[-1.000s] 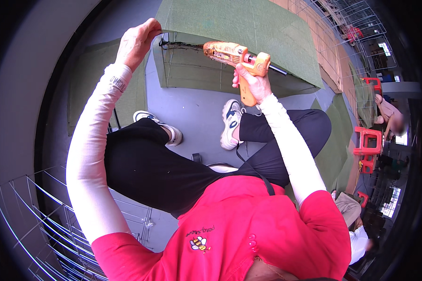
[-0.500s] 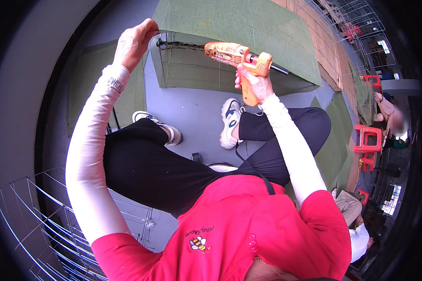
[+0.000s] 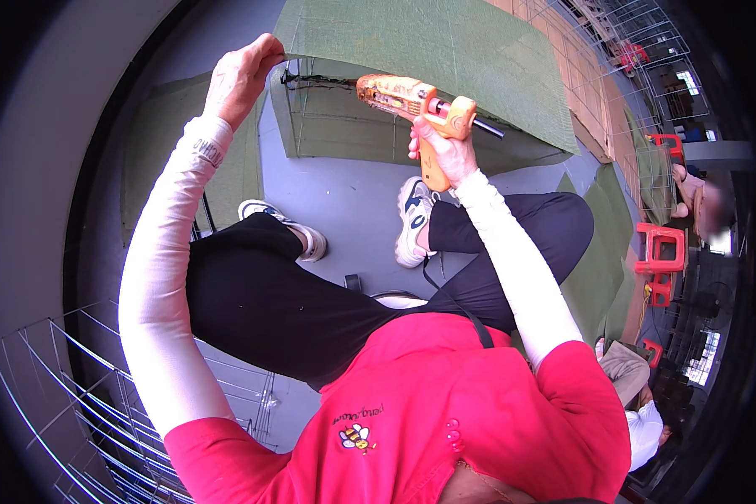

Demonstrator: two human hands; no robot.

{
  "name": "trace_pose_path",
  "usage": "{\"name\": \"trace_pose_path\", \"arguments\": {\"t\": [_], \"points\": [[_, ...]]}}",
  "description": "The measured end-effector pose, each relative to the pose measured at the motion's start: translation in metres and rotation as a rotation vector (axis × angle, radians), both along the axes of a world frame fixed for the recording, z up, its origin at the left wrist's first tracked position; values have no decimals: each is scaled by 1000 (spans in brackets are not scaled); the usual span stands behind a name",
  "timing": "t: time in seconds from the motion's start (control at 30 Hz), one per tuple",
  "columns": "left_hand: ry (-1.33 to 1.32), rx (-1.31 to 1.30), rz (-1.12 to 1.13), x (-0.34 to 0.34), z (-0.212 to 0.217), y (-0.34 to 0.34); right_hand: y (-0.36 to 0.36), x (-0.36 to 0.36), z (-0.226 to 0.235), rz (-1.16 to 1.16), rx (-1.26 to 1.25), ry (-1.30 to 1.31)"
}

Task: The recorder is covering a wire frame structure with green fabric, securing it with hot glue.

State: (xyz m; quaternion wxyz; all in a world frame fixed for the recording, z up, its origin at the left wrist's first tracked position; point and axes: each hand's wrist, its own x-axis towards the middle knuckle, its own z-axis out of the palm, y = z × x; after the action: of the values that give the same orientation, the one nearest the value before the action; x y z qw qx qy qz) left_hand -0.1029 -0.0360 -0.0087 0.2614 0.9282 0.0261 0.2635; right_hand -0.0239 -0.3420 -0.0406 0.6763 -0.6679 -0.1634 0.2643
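Both hands (image 3: 239,81) (image 3: 447,155) curled, well apart

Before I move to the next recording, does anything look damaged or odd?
Yes: the orange glue gun in the right hand has dark, patchy staining around its front end, unlike its cleaner handle; whether that is grime or scorching, I cannot tell.

Looks like a workshop: has wire frames (image 3: 113,395) and green sheets (image 3: 445,50) spread about a grey floor (image 3: 349,214), an orange glue gun (image 3: 399,95) held up, plus red stools (image 3: 655,267) and other people (image 3: 704,202) farther off to the right.
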Motion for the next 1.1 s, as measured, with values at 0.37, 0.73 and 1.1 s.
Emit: {"name": "trace_pose_path", "arguments": {"t": [0.37,0.73,1.1], "points": [[-25,-9,1,-2,-2,5,-7,4,-2,-13,-2,2],[-26,-3,-12,-1,-1,1,12,-3,-4,2,21,48],[-13,18,7,-2,-2,3,13,-3,-3,7,13,40]]}}
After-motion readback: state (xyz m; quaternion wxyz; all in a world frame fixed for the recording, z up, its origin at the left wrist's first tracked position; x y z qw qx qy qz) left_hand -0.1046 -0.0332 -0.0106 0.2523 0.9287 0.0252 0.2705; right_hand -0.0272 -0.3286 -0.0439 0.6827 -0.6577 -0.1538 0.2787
